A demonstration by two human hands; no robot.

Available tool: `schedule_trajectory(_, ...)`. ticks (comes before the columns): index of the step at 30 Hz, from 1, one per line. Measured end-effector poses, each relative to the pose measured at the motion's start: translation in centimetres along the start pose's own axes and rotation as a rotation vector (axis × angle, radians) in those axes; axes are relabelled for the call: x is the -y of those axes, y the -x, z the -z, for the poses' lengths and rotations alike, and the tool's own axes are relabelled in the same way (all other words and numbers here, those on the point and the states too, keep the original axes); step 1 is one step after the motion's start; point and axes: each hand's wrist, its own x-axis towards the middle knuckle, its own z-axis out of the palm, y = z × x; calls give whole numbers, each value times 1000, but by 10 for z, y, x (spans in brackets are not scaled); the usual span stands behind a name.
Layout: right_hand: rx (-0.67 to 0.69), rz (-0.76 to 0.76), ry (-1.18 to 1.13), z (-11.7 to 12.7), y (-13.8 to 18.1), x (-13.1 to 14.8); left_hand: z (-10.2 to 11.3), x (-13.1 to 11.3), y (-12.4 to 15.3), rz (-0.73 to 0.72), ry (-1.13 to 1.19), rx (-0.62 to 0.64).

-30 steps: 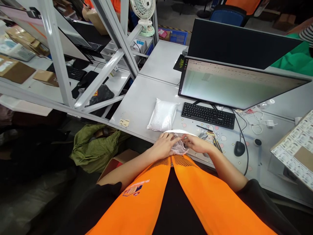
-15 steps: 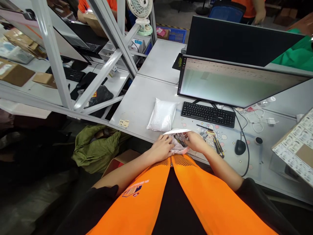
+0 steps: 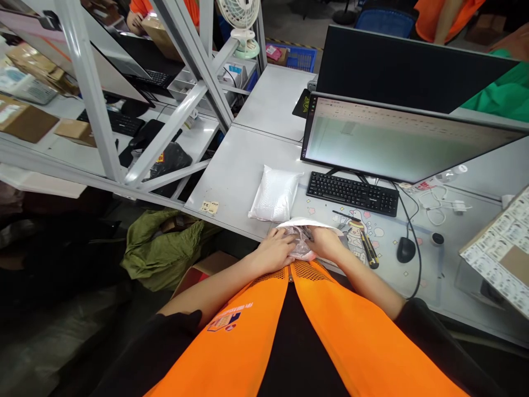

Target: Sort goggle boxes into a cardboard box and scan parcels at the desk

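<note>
Plastic bag [image 3: 303,251] between left hand [image 3: 274,249] and right hand [image 3: 326,242]

Right fingers [image 3: 317,237] deeper in bag [image 3: 301,251]

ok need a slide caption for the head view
Left hand and right hand on crinkled plastic packaging at a desk, near a white parcel and keyboard.

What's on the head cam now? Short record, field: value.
left hand: on the left edge of an open white plastic bag
right hand: at the bag's mouth, fingertips hidden
contents: crumpled translucent plastic; rest unclear
item: puffy white plastic package, lying on pale grey desk
input: black rectangular plastic keyboard; black oval plastic mouse
display: wide black-framed monitor, lit
</note>
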Motion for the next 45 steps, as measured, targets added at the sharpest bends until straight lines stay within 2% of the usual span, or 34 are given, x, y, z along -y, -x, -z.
schedule_trajectory(4,-56,0,-27,3,-2,-6,-1,-1,4,25,-2,2)
schedule_trajectory(10,-16,-46,-21,11,-4,-5,-2,0,0,86,-9,12)
schedule_trajectory(17,3,-65,25,5,-3,0,-6,-5,-15,136,-71,135)
schedule_trajectory(23,-8,-158,89,3,0,9,-5,-11,-12,161,-119,89)
schedule_trajectory(27,-45,-5,31,1,1,5,-5,-10,-14,128,-114,47)
schedule_trajectory(32,39,149,96,1,1,3,-3,-4,-24,48,-100,76)
schedule_trajectory(37,105,102,173,3,0,9,-5,-3,-27,2,-124,90)
schedule_trajectory(45,140,60,152,-3,-4,17,-14,0,-3,13,-104,26)
